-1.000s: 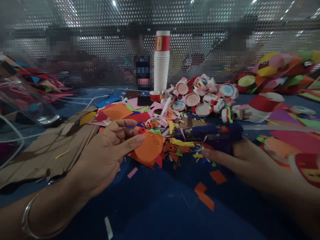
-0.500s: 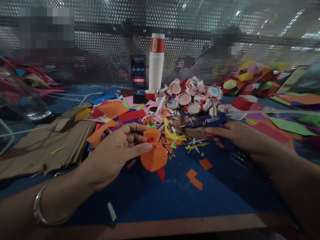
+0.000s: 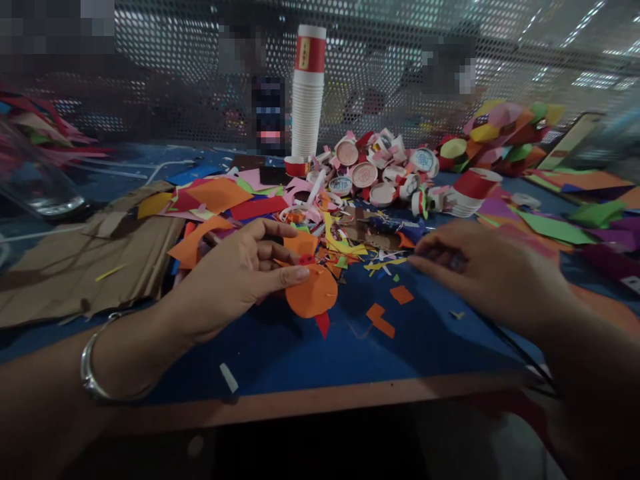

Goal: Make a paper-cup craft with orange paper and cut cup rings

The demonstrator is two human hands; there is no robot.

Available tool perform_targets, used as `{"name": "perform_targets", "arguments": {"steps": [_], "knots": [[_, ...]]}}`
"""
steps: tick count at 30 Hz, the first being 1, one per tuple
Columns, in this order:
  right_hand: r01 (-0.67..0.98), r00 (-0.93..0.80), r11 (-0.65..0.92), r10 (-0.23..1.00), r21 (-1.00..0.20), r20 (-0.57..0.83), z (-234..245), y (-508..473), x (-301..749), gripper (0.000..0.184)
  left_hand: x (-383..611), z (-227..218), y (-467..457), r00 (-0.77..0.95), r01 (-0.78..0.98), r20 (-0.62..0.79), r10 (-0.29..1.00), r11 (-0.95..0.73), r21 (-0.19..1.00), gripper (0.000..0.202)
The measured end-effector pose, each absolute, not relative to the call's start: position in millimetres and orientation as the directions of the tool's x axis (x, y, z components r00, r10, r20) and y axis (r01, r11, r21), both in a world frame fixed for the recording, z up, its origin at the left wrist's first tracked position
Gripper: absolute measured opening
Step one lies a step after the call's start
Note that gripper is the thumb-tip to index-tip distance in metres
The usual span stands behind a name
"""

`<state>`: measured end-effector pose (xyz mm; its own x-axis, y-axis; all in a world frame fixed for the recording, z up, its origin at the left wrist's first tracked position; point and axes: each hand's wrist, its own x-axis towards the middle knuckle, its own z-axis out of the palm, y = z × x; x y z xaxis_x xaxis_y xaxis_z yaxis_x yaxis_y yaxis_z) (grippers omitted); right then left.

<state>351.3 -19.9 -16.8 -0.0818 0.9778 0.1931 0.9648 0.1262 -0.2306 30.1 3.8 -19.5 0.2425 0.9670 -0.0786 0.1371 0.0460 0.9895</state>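
Observation:
Between the thumb and fingers of my left hand (image 3: 250, 263) is an orange paper cutout (image 3: 313, 293), held just above the blue table. It has a rounded lower part, a red patch near my thumb and a red pointed piece hanging below. My right hand (image 3: 465, 263) is at the rear end of a blue glue gun (image 3: 395, 227), its thumb and curled fingers apart. The gun lies low over a piece of brown cardboard; its handle is mostly hidden behind my fingers. A dark cord runs from beneath my right hand toward the table edge.
Orange scraps (image 3: 383, 320) lie before me on the blue table (image 3: 310, 373). A tall stack of paper cups (image 3: 307, 100) stands behind a heap of cut cup bottoms (image 3: 365, 175). Flattened cardboard (image 3: 90, 273) is at left, coloured paper (image 3: 555, 227) at right.
The glue gun, gripped in my right hand before, now lies lower on the cardboard, and the fingers have loosened around it. My left hand keeps the orange cutout. The view has tilted down.

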Motion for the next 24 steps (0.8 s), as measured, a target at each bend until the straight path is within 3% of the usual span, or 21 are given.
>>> {"name": "perform_targets", "arguments": {"steps": [4,24], "knots": [[0.895,-0.323,0.315,0.946,-0.317,0.028,-22.4,-32.6,346.2,0.029,31.0,-20.9,4.4,0.261,0.094,-0.089,0.961,0.066,0.993,0.06],[0.861,-0.408,0.352,0.909,-0.368,-0.085,-15.5,-20.6,348.6,0.03,28.9,-23.0,4.1,0.351,0.054,-0.092,0.932,0.078,0.995,0.053]]}}
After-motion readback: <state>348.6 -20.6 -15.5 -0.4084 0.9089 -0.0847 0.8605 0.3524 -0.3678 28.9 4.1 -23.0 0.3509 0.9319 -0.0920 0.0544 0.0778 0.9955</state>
